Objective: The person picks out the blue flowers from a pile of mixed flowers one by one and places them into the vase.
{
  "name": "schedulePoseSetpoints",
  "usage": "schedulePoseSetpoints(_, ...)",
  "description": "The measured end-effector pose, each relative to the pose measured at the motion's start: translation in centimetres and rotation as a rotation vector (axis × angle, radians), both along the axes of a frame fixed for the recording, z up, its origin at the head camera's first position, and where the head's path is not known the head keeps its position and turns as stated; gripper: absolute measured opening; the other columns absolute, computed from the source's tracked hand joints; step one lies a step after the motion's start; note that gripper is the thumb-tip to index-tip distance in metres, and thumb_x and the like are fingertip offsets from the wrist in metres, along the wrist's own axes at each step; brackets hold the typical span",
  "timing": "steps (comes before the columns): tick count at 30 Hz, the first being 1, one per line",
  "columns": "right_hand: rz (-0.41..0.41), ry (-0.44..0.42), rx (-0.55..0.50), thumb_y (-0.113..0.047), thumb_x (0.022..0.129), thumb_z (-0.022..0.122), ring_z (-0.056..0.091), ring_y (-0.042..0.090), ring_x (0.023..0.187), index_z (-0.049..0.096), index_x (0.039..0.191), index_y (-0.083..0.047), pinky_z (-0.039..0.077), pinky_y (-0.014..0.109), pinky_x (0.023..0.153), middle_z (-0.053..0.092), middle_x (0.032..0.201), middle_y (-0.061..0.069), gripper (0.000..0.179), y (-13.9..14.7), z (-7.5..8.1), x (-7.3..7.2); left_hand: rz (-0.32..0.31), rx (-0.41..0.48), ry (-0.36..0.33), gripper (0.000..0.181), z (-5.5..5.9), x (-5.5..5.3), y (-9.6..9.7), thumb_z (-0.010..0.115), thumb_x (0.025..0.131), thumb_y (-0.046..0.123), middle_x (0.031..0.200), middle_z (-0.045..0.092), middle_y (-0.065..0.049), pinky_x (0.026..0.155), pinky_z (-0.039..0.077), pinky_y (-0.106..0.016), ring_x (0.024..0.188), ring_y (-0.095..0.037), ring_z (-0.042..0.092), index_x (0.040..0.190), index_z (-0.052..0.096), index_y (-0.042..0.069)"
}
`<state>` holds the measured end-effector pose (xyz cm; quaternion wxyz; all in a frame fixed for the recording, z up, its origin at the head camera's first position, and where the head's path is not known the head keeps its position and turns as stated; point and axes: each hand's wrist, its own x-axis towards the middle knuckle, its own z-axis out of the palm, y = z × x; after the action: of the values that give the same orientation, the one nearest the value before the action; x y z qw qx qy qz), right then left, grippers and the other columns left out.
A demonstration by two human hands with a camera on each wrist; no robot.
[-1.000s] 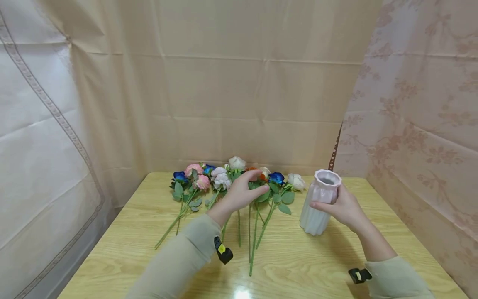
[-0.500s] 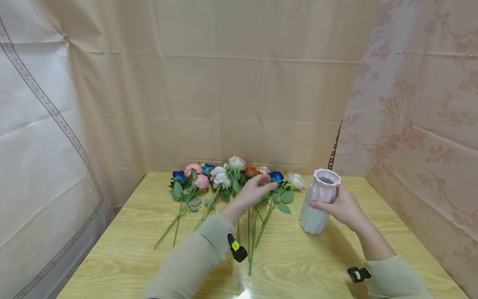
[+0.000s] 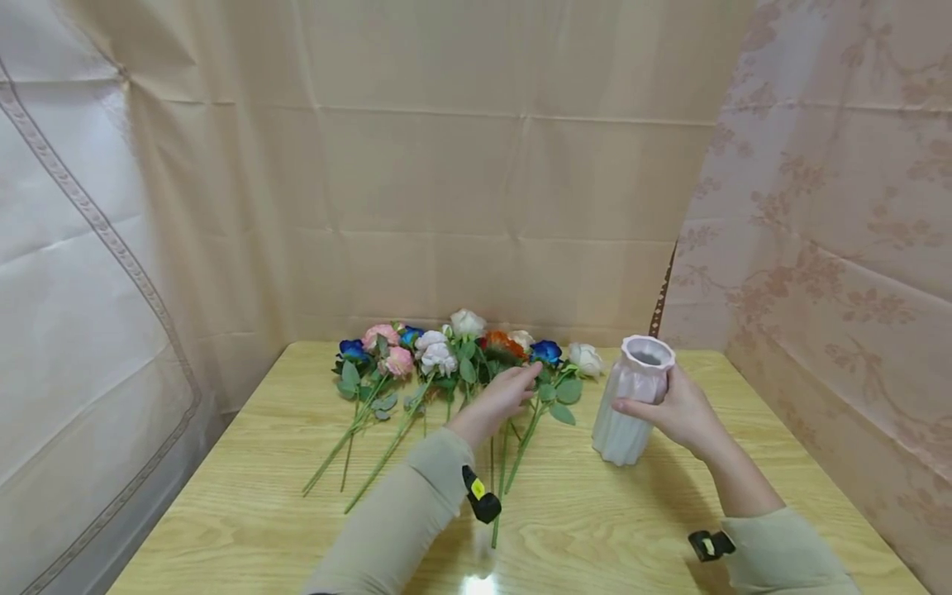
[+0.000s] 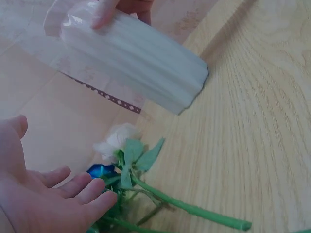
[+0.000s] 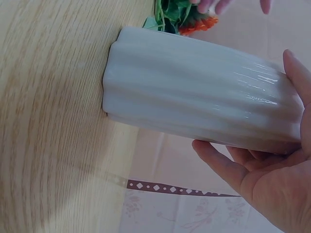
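Observation:
A white fluted vase point(image 3: 629, 405) stands on the table at the right, its scalloped mouth uppermost. My right hand point(image 3: 683, 411) grips it near the top, thumb across the front and fingers behind; the right wrist view shows the palm side of that hand point(image 5: 286, 179) along the vase. Over the flower stems my left hand point(image 3: 500, 398) reaches out, its fingers spread and nothing between them. Nearest to it are a blue rose point(image 3: 546, 352) and a white rose point(image 3: 586, 360), which in the left wrist view lie just beyond the fingertips of that hand point(image 4: 58, 199).
Several artificial flowers lie in a row along the back of the wooden table point(image 3: 245, 496): pink ones point(image 3: 398, 362), pale lilac ones point(image 3: 439, 357), an orange one point(image 3: 506, 343) and a white one point(image 3: 467, 323). Their stems point toward the front. A beige curtain point(image 3: 476, 182) hangs behind.
My left hand has moved right across the flowers, toward the blue rose, and dipped slightly lower. The right hand keeps its hold on the vase in the same place.

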<state>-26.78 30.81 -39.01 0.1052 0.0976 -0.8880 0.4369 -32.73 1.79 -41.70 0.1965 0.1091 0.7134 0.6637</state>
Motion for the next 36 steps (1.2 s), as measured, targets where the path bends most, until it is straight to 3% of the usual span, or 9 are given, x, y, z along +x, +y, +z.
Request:
schedulePoseSetpoints(8,-0.001,-0.001,0.006,-0.039,0.081,0.088,0.056,0.047,0.12,0.029,0.154,-0.004,0.053,0.06,0.09,0.051,0.139,0.027,0.1,0.0,0.1,0.0,-0.012,-0.131,-0.03,0.076,-0.9,0.1,-0.6,0.056,0.1,0.058,0.153,0.045,-0.018,0.114,0.03,-0.058,0.14,-0.04,0.043,0.154,0.042,0.006)
schedulePoseSetpoints(13,0.004,-0.014,-0.001,-0.042,0.081,0.088,0.055,0.047,0.122,0.028,0.155,-0.007,0.052,0.062,0.09,0.05,0.14,0.026,0.101,0.1,0.1,-0.1,-0.01,-0.111,-0.004,0.067,-1.3,-0.3,-1.4,0.057,0.103,0.047,0.151,0.047,-0.018,0.113,0.035,-0.053,0.139,-0.041,0.042,0.151,0.045,0.003)
schedulePoseSetpoints(23,0.003,-0.014,0.003,-0.043,0.081,0.087,0.053,0.049,0.124,0.027,0.155,-0.006,0.051,0.064,0.092,0.048,0.142,0.027,0.102,0.5,0.2,0.1,0.026,-0.138,0.003,0.065,-1.3,-0.9,-3.6,0.058,0.103,0.046,0.152,0.045,-0.018,0.112,0.036,-0.056,0.14,-0.042,0.041,0.15,0.045,0.003)
schedulePoseSetpoints(29,0.007,-0.014,0.001,-0.044,0.081,0.087,0.052,0.049,0.124,0.026,0.156,-0.007,0.051,0.064,0.092,0.047,0.143,0.026,0.103,0.6,0.2,0.1,0.014,-0.146,-0.012,0.064,-1.2,-0.8,-3.8,0.056,0.105,0.045,0.154,0.043,-0.019,0.113,0.035,-0.055,0.142,-0.042,0.039,0.151,0.044,0.003)
schedulePoseSetpoints(36,0.016,-0.005,0.004,-0.041,0.081,0.088,0.053,0.049,0.123,0.027,0.156,-0.007,0.051,0.063,0.092,0.048,0.141,0.027,0.103,0.7,0.1,-0.1,0.002,-0.169,-0.003,0.066,-1.0,-0.8,-3.7,0.059,0.102,0.049,0.148,0.05,-0.017,0.111,0.037,-0.057,0.139,-0.04,0.043,0.149,0.047,0.004)
